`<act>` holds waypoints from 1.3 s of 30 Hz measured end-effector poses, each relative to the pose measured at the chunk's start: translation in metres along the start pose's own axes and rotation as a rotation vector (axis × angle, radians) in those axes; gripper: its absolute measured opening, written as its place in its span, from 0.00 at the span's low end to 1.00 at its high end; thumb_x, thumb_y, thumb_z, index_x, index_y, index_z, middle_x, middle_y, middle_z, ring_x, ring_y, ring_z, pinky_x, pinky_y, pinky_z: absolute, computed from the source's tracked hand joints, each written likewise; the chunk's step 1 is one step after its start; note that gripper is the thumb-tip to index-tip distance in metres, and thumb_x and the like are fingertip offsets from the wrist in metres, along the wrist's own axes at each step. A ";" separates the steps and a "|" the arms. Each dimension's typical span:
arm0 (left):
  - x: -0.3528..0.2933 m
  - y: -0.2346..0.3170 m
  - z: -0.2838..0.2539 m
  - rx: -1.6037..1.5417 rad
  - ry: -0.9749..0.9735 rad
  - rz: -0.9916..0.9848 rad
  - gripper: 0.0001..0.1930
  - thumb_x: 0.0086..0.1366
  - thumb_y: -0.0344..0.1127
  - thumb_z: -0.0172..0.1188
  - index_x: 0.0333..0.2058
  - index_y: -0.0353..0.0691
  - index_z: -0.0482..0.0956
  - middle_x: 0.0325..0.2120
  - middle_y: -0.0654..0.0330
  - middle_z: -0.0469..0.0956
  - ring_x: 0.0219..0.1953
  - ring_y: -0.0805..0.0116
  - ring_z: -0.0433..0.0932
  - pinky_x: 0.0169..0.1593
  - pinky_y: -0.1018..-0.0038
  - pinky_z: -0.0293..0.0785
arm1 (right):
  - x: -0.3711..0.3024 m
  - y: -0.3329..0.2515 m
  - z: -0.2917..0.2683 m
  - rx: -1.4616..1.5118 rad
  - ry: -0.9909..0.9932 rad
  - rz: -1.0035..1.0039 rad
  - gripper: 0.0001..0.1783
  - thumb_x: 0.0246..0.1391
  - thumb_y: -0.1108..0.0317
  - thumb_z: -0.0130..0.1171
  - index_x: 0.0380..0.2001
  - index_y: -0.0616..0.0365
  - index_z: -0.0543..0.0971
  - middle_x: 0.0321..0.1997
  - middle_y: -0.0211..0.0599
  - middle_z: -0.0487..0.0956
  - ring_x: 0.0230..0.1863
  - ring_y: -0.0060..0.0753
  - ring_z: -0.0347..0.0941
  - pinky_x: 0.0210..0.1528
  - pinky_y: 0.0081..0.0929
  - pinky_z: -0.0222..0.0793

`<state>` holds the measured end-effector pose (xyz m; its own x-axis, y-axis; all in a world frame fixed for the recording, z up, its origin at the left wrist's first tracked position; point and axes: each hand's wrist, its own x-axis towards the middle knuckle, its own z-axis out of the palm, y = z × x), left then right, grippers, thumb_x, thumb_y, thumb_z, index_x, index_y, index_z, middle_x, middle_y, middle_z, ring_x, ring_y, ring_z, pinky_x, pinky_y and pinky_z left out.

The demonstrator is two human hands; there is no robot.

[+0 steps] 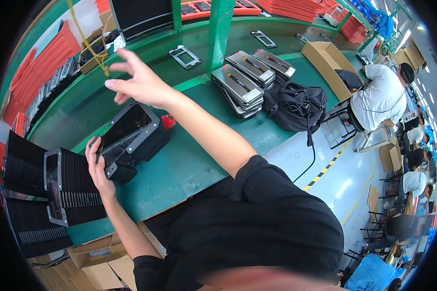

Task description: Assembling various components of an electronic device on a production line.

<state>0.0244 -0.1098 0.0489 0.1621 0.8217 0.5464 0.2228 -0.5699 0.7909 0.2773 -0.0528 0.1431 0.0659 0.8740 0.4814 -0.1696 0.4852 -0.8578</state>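
Observation:
My left hand [101, 169] grips the near left edge of a black fixture [148, 138] with grey rims on the bench. A dark glossy flat panel [127, 127] lies tilted in its top. Above and beyond the fixture, my right hand [140, 81] reaches out with its fingers spread and holds nothing. Its thumb and fingers are close to the lower end of a hanging yellow cord [88, 46]; whether they touch it I cannot tell. A small red piece [168, 121] sits at the fixture's right side.
Black slotted racks [75, 186] stand at the left. Stacks of silver-grey flat panels [238, 89] and a black bag [296, 106] with a cable lie to the right. A green post [219, 36] rises from the bench. A cardboard box [330, 65] and a seated person [381, 99] are farther right.

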 end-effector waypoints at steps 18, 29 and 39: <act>-0.005 -0.003 -0.002 -0.075 0.008 -0.082 0.30 0.65 0.50 0.56 0.57 0.31 0.75 0.67 0.45 0.62 0.71 0.50 0.58 0.71 0.57 0.53 | -0.039 -0.082 0.010 0.581 -0.888 0.604 0.24 0.75 0.53 0.42 0.42 0.66 0.76 0.32 0.43 0.83 0.24 0.32 0.79 0.27 0.28 0.80; -0.004 0.002 -0.009 0.144 -0.107 -0.001 0.42 0.40 0.47 0.76 0.55 0.36 0.77 0.65 0.48 0.64 0.67 0.50 0.64 0.69 0.56 0.57 | -0.054 -0.035 0.036 -0.436 -1.089 0.048 0.28 0.68 0.52 0.47 0.25 0.65 0.82 0.27 0.42 0.82 0.31 0.41 0.79 0.42 0.40 0.74; 0.001 0.013 -0.001 0.199 -0.115 0.108 0.40 0.45 0.47 0.74 0.57 0.37 0.75 0.63 0.49 0.66 0.66 0.52 0.66 0.69 0.60 0.59 | -0.074 -0.022 0.040 -0.571 -1.378 -0.019 0.24 0.66 0.52 0.51 0.33 0.62 0.85 0.33 0.46 0.83 0.39 0.48 0.80 0.45 0.42 0.73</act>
<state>0.0266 -0.1167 0.0598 0.3011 0.7561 0.5811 0.3811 -0.6540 0.6535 0.2372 -0.1291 0.1331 -0.9488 0.3160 0.0014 0.2404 0.7248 -0.6456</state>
